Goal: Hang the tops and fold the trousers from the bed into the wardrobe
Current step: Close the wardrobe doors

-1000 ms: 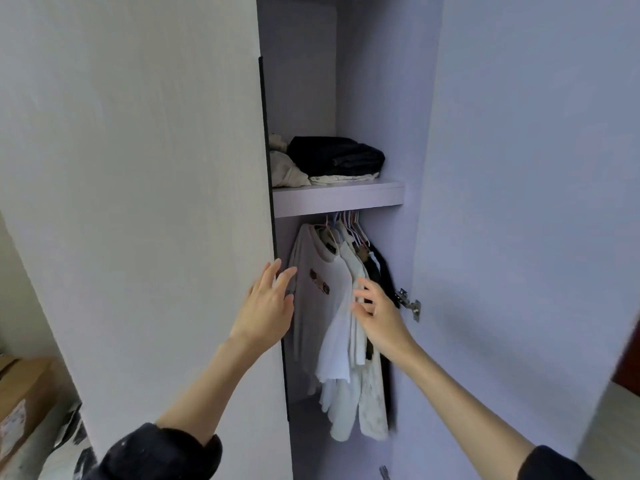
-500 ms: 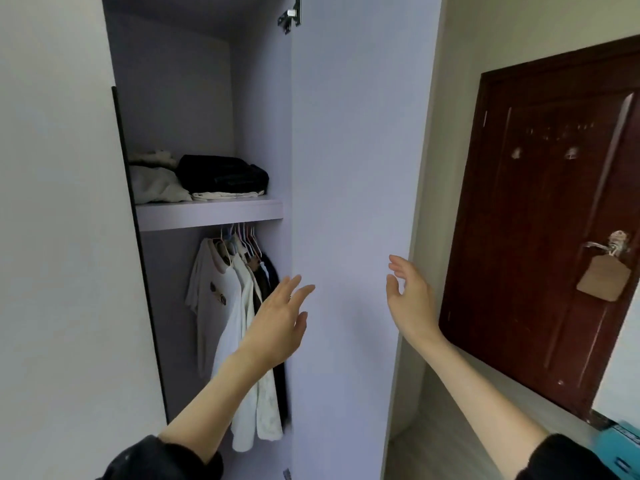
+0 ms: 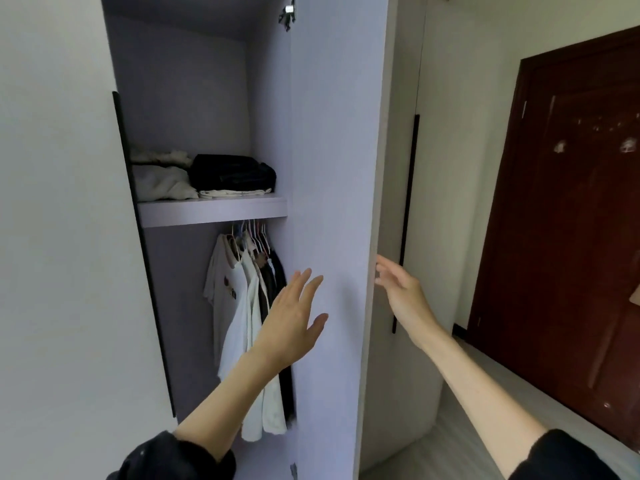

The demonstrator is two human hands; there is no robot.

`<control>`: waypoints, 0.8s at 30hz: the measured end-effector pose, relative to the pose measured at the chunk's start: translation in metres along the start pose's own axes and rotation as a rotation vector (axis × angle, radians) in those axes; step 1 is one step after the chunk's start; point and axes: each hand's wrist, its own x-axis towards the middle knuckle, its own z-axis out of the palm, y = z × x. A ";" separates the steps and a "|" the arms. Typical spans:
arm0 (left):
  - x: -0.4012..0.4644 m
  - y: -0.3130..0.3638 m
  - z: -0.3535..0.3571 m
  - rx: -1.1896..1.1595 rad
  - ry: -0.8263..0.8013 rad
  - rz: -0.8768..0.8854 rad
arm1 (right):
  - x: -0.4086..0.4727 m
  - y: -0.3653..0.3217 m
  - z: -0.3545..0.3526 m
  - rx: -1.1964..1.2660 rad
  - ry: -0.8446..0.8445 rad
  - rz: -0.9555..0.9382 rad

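The wardrobe stands open between two pale doors. Several tops [image 3: 242, 317], white ones in front and dark ones behind, hang on hangers from a rail under the shelf [image 3: 211, 211]. Folded dark trousers [image 3: 232, 173] and pale folded clothes [image 3: 161, 183] lie on that shelf. My left hand [image 3: 294, 320] is spread flat, fingers straight, against the inner face of the right wardrobe door [image 3: 332, 202], holding nothing. My right hand [image 3: 401, 289] reaches to the outer edge of that door, fingers relaxed, fingertips at the edge. The bed is out of view.
The left wardrobe door [image 3: 62, 237] fills the left side. A dark vertical handle [image 3: 407, 220] runs down a pale panel behind the right door. A dark red-brown room door [image 3: 571, 237] stands at the right, with grey floor [image 3: 450, 445] below.
Both hands left the hanging tops and moved right to the right wardrobe door. My view swung right, bringing the room door into sight. The right door has swung a little closer to the wardrobe.
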 end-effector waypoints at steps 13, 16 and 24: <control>-0.040 -0.118 -0.060 0.260 0.171 -0.353 | 0.023 -0.030 0.158 -0.084 -0.467 -0.155; -0.044 -0.159 -0.078 0.318 0.182 -0.435 | 0.048 -0.027 0.201 -0.355 -0.434 -0.350; -0.027 -0.282 -0.103 0.433 0.230 -0.507 | 0.129 0.003 0.305 -0.813 -0.257 -0.663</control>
